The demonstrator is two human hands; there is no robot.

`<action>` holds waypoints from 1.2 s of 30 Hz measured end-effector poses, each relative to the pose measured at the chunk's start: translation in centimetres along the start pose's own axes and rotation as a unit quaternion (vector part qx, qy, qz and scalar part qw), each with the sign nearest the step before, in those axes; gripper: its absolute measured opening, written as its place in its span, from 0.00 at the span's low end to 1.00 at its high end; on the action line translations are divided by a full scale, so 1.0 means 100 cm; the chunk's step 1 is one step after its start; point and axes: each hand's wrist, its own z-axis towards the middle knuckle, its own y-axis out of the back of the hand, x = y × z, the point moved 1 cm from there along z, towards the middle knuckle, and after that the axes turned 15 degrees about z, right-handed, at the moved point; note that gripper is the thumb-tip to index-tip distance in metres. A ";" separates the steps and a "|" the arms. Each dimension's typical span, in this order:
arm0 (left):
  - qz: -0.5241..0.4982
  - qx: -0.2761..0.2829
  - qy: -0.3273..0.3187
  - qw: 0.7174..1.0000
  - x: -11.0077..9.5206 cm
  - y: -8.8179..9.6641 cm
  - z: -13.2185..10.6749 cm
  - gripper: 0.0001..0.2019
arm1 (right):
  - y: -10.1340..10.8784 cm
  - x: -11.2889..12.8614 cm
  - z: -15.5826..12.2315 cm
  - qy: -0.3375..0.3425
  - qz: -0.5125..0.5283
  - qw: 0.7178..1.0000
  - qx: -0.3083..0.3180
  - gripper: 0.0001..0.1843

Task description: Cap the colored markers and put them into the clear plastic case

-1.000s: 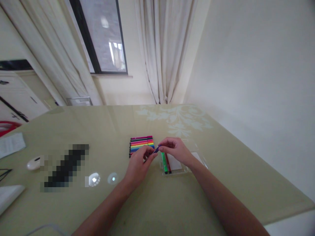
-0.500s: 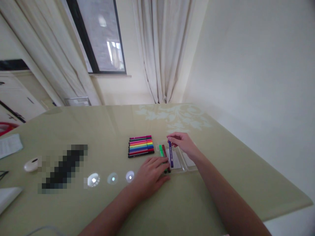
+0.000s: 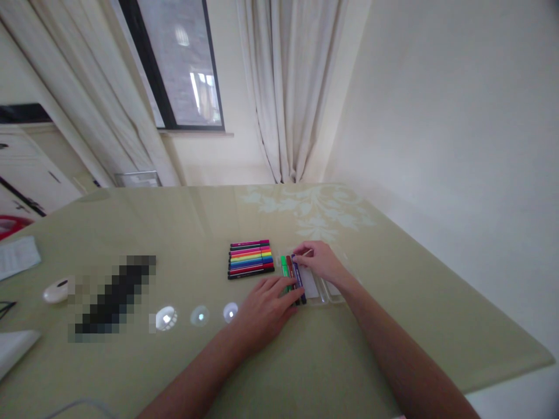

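A purple marker (image 3: 299,279) lies in the clear plastic case (image 3: 324,295), beside a dark red marker (image 3: 289,265) and a green marker (image 3: 284,267). My right hand (image 3: 322,261) pinches the far end of the purple marker between thumb and fingers. Over the near ends of these markers rests my left hand (image 3: 269,304), palm down with fingers stretched out, its fingertips touching them. Part of the green and dark red markers is hidden under those fingers. To the left, a row of several coloured markers (image 3: 250,259) lies side by side on the table.
The glossy table (image 3: 183,372) carries a white mouse (image 3: 56,292), a blurred-out dark object (image 3: 116,297) and a sheet of paper (image 3: 18,258) on the left. Round light reflections show near the middle. A wall (image 3: 458,145) runs along the right side.
The purple marker has moved left and down, from standing over the case to lying against the dark red one. My right hand moved with it; the left fingers now reach across to it.
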 end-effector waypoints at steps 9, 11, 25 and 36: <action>0.026 0.000 0.003 1.000 -0.006 -0.001 0.001 0.21 | -0.003 0.004 -0.002 0.031 -0.107 0.994 0.007 0.03; 0.011 -0.011 -0.002 1.000 -0.003 -0.001 0.001 0.20 | -0.003 0.004 -0.002 0.036 -0.113 0.993 0.008 0.03; 0.088 0.024 0.242 0.966 0.058 0.006 -0.007 0.04 | 0.000 0.014 -0.003 0.083 -0.094 0.991 -0.038 0.06; -0.254 -0.118 0.269 0.922 0.030 0.010 0.005 0.09 | -0.021 0.032 -0.016 0.036 0.206 0.973 0.096 0.19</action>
